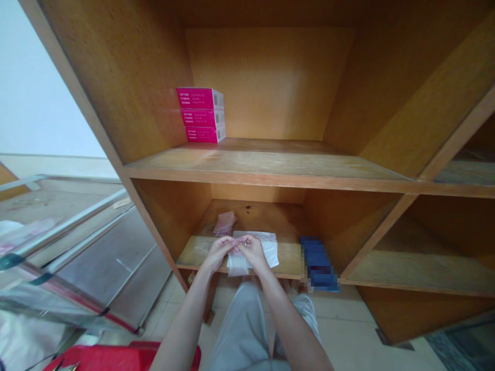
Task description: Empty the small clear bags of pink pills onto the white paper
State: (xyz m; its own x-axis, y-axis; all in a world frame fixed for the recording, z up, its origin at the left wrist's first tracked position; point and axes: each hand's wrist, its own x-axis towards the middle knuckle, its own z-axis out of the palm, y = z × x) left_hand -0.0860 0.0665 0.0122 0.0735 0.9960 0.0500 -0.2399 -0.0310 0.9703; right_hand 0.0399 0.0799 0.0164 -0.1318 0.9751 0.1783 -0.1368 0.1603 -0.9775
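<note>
Seen from head height, the left hand [221, 252] and the right hand [253, 251] are held together above the lower shelf [201, 252] of a wooden shelf unit [270, 175], with the forearms rising from the bottom of the view. The fingers [243, 241] of both hands are nearly closed and meet at the centre, pinching a small gathered piece of pink-tinted plastic [238, 242]; the exact grip is partly hidden by the hands. Directly beneath the hands, and touching them, lie a white sheet [268, 250] and a translucent white bag [236, 265], both near the front edge of the shelf. A crumpled pink-tinted plastic packet [225, 223] lies on the same shelf, just behind the left hand. To the right, a blue object [317, 264], too blurred to identify, sits at the shelf edge. On the shelf above, three magenta and white boxes [201, 114] stand stacked against the left wall. The person's grey trousers [247, 330] show below the hands, above a tiled floor [348, 330]. At lower left lean metal-framed glass panels [65, 247], and a red plastic crate [116, 358] appears at the bottom edge.
</note>
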